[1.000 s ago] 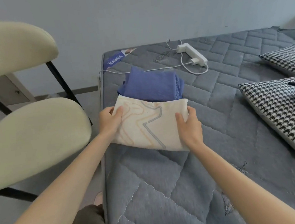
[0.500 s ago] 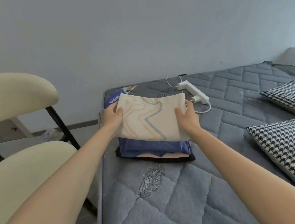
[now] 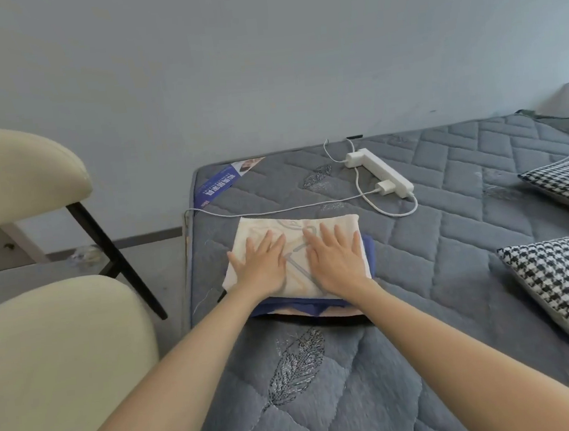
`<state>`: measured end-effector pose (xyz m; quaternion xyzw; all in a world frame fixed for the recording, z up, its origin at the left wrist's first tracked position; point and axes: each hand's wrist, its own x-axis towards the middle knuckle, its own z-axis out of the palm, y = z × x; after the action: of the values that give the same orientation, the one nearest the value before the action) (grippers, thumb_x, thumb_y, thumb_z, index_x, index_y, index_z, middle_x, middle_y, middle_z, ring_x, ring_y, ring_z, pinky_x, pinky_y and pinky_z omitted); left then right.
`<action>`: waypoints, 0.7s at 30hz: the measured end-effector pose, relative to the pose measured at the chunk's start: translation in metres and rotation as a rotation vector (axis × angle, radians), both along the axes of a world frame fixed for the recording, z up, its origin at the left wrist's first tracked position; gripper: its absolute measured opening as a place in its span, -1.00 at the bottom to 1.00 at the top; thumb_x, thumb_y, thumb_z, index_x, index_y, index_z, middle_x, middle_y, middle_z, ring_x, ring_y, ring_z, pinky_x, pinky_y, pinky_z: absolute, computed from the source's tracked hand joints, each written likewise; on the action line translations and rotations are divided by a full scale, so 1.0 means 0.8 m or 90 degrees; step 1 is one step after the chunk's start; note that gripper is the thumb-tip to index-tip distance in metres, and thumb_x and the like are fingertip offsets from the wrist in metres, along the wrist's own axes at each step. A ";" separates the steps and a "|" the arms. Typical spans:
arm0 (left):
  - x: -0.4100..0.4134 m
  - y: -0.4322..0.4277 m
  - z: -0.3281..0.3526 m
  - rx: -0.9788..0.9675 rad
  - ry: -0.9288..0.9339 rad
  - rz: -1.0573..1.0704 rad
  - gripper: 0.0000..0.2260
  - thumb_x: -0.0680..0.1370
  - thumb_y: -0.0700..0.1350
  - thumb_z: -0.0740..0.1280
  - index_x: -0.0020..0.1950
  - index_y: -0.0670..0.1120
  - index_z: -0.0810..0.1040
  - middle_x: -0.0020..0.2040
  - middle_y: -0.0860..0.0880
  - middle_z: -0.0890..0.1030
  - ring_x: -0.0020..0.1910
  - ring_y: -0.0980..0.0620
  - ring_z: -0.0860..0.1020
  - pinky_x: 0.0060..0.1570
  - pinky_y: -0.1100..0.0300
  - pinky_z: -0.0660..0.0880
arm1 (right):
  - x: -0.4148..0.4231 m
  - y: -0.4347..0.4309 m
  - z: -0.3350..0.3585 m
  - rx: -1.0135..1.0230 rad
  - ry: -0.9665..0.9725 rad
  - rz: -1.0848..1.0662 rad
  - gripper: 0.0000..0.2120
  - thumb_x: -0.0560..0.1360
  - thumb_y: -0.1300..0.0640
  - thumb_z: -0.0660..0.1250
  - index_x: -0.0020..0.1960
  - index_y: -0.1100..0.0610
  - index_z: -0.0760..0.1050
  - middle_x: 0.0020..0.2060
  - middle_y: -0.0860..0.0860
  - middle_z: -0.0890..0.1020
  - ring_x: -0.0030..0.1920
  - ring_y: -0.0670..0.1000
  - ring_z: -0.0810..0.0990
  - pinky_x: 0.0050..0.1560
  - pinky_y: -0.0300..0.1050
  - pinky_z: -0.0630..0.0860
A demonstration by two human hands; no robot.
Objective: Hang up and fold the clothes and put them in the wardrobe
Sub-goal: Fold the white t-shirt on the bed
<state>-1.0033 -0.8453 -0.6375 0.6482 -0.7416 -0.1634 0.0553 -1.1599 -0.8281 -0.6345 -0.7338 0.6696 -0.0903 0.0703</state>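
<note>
A folded cream garment with orange and grey lines lies on top of a stack on the grey quilted mattress. Under it show a folded blue garment, a pink layer and a dark bottom piece. My left hand and my right hand rest flat on the cream garment, palms down, fingers spread, gripping nothing.
A white power strip with a plugged charger and a cable lies just behind the stack. Two houndstooth cushions sit at the right. A cream chair with black legs stands close to the mattress's left edge.
The cream garment, held at both sides above the blue one, now lies on the stack. Both hands let go of its edges and lie flat on top.
</note>
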 end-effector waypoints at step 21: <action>0.026 -0.043 -0.066 0.106 0.309 0.290 -0.12 0.23 0.61 0.10 0.46 0.42 -0.18 0.51 -0.15 0.26 0.44 -0.26 0.25 0.41 -0.20 0.16 | -0.027 -0.016 -0.067 0.138 -0.337 -0.397 -0.30 0.38 -0.55 -0.01 0.39 -0.50 -0.28 0.52 0.21 0.09 0.40 0.36 0.25 0.38 0.41 0.04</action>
<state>-0.9827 -0.8800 -0.6902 0.7417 -0.5271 -0.3562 0.2124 -1.1818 -0.8410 -0.6881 -0.4361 0.8241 -0.2215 0.2857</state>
